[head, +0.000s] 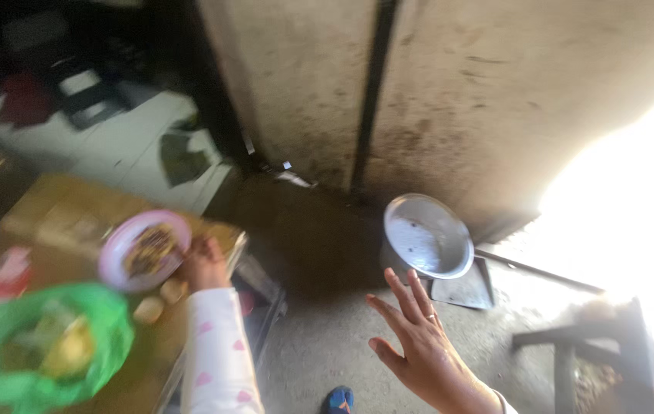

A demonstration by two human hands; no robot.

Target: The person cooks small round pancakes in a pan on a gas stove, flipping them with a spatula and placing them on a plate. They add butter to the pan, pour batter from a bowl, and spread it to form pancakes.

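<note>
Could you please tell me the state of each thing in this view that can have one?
Left hand: gripping the pink plate's rim.
Right hand: open, fingers spread, holding nothing.
Pink plate: tilted, food on it.
Metal pot: on the floor, apparently empty.
Green bag: open, holding food.

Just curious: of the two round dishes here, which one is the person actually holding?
The pink-rimmed plate with food, gripped by the left hand over the table. The metal pot sits on the floor, untouched beyond the open right hand.
</note>
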